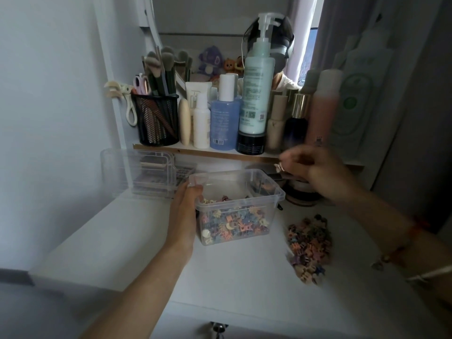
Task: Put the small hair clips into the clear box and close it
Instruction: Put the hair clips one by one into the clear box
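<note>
Head view: left hand point(186, 206) gripped the left rim of the clear box point(274, 192), lid off, partly filled with clips. Right hand point(318, 170), blurred, hovered above the box's right rear corner, fingers pinched on a pale clip point(278, 166). Loose clip pile point(309, 248) lay right of box; white tabletop point(232, 277) open in front.

Sitting against a pale wall point(49, 94): white vanity top point(232, 277), wooden-edged shelf point(208, 152), mirror point(208, 25); dim daylight entering past curtain point(303, 33).

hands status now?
Left hand: closed on the clear box rim.
Right hand: blurred, fingers pinched on a small pale hair clip.
</note>
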Action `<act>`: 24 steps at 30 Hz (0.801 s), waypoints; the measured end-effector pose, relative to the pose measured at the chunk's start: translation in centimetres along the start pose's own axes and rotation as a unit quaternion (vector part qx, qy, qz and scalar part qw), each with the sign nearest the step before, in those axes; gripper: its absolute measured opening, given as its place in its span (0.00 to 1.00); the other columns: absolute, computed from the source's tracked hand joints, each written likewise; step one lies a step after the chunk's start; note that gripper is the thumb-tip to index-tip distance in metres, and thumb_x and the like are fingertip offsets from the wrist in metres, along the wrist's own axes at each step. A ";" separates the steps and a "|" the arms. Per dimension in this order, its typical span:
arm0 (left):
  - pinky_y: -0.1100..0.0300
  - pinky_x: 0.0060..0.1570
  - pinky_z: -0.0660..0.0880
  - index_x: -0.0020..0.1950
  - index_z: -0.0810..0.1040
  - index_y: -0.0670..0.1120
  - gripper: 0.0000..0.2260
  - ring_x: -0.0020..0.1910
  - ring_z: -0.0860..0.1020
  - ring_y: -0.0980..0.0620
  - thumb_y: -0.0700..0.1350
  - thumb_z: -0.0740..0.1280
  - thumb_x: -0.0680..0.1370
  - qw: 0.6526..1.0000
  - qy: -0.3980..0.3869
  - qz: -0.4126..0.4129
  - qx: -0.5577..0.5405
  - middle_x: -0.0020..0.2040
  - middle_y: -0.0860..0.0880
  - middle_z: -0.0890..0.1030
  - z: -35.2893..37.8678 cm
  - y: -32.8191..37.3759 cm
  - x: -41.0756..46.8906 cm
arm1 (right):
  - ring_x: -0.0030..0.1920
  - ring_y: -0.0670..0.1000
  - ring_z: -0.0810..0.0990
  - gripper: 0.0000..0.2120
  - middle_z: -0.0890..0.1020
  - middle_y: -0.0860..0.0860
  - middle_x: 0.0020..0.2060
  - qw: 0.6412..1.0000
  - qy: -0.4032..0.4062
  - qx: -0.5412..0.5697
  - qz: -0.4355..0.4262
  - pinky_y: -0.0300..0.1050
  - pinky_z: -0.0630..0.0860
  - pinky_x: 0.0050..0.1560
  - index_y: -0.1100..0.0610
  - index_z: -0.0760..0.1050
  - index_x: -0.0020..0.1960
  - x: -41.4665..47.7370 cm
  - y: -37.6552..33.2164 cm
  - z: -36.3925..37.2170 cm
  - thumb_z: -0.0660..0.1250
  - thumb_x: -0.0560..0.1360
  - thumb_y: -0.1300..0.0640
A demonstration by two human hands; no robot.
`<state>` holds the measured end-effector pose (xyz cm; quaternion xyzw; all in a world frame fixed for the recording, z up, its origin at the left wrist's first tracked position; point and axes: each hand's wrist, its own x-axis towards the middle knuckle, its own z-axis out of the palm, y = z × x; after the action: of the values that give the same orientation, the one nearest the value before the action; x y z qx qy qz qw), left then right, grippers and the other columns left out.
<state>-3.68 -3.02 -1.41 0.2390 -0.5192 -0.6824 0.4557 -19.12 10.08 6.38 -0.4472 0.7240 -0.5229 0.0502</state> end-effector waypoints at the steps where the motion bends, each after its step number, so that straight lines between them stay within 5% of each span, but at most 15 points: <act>1: 0.73 0.29 0.73 0.48 0.76 0.52 0.08 0.36 0.77 0.59 0.43 0.58 0.78 1.000 -0.002 0.000 -0.004 0.44 0.51 0.78 0.0 0.0 0.0 | 0.36 0.38 0.77 0.07 0.78 0.48 0.38 1.000 -0.011 0.017 -0.013 0.29 0.73 0.39 0.58 0.77 0.50 0.0 -0.5 -0.1 0.67 0.72 0.65; 4: 0.73 0.28 0.72 0.48 0.76 0.53 0.09 0.39 0.77 0.58 0.42 0.58 0.78 1.000 -0.006 0.001 -0.002 0.46 0.51 0.78 0.1 0.0 0.0 | 0.44 0.46 0.79 0.11 0.81 0.54 0.47 0.995 -0.021 -0.087 0.036 0.35 0.72 0.44 0.60 0.77 0.55 0.0 0.4 -0.8 0.66 0.74 0.64; 7: 0.74 0.27 0.71 0.49 0.76 0.51 0.08 0.39 0.75 0.56 0.42 0.58 0.78 1.000 -0.007 -0.001 0.000 0.45 0.49 0.76 0.1 0.0 0.0 | 0.56 0.49 0.77 0.12 0.80 0.53 0.58 0.932 -0.088 -0.337 0.096 0.36 0.68 0.52 0.58 0.78 0.57 -0.4 3.1 -1.7 0.64 0.74 0.64; 9: 0.74 0.27 0.71 0.51 0.75 0.49 0.08 0.38 0.75 0.57 0.43 0.58 0.78 1.000 -0.005 -0.004 0.003 0.44 0.50 0.77 0.1 -0.1 0.1 | 0.60 0.50 0.76 0.14 0.78 0.51 0.61 0.895 -0.152 -0.400 0.124 0.36 0.69 0.55 0.57 0.77 0.59 -0.8 4.4 -1.9 0.62 0.74 0.64; 15: 0.64 0.37 0.72 0.49 0.75 0.51 0.08 0.40 0.74 0.55 0.42 0.58 0.78 1.000 -0.008 -0.011 0.005 0.46 0.49 0.76 0.2 0.0 0.1 | 0.54 0.46 0.78 0.10 0.81 0.49 0.56 0.892 -0.201 -0.382 0.133 0.34 0.69 0.51 0.55 0.80 0.54 -1.1 4.9 -1.6 0.64 0.75 0.60; 21: 0.67 0.34 0.73 0.56 0.75 0.48 0.10 0.41 0.75 0.56 0.43 0.58 0.78 1.000 -0.003 -0.007 0.003 0.45 0.50 0.77 0.2 -0.1 0.1 | 0.52 0.46 0.79 0.12 0.82 0.48 0.55 0.879 -0.234 -0.402 0.108 0.37 0.73 0.53 0.55 0.80 0.54 -1.2 5.1 -1.2 0.63 0.74 0.62; 24: 0.74 0.27 0.71 0.55 0.75 0.48 0.09 0.40 0.75 0.55 0.43 0.58 0.78 1.000 -0.003 -0.005 -0.001 0.44 0.51 0.77 0.3 -0.1 0.0 | 0.46 0.43 0.76 0.09 0.81 0.46 0.46 0.931 -0.134 -0.334 0.064 0.34 0.70 0.47 0.56 0.81 0.50 -0.5 4.5 -1.1 0.65 0.73 0.64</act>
<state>-3.94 -2.91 -1.37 0.2391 -0.5188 -0.6857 0.4511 -22.06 11.46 3.02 -0.4566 0.8703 -0.1824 0.0277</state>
